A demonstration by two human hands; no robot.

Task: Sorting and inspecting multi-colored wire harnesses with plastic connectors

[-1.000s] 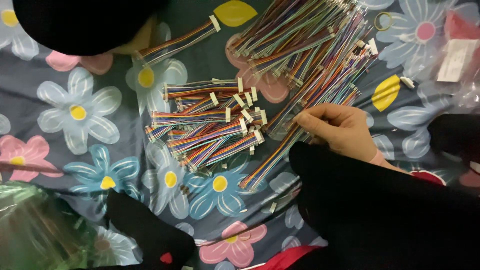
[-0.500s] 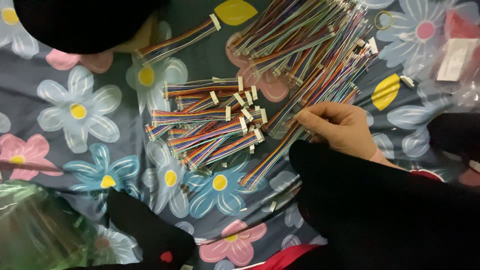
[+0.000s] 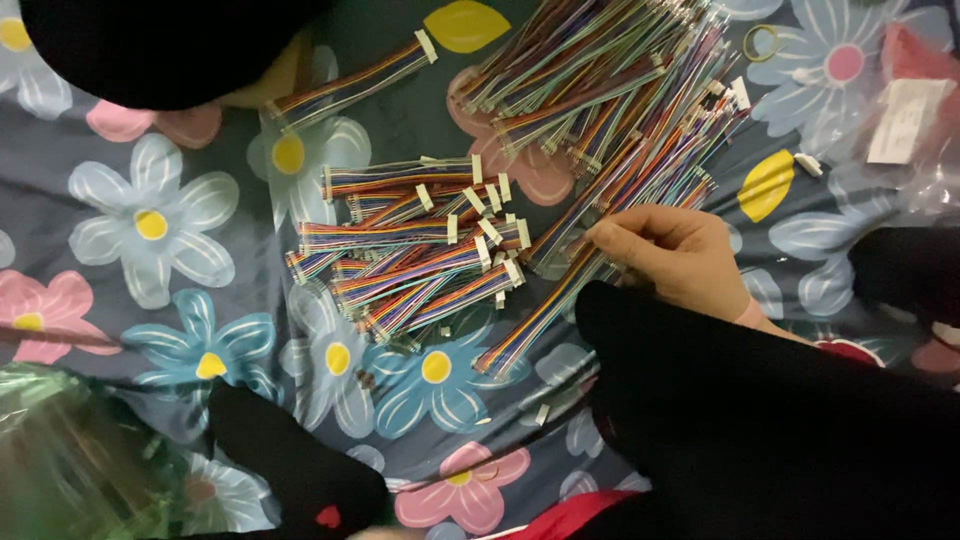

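**Right hand pinching cables at the long bundle**

The cables [image 3: 620, 130] are flat, rainbow-striped ribbons with small white connectors at the ends. A long, loose bundle fans from the upper centre down toward mid-frame. A separate pile [image 3: 420, 255] of shorter ones lies just left of centre, stacked roughly parallel. One single cable [image 3: 350, 82] sits apart at upper left. All rest on a flowered cloth [image 3: 150, 220].

The right hand [image 3: 675, 255], right of centre, has its fingers curled nearly closed, fingertips pinched on the lower strands of the long bundle. The left hand cannot be made out; a dark sleeve [image 3: 290, 470] shows at lower left. A yellow rubber band [image 3: 762, 42] lies at upper right.
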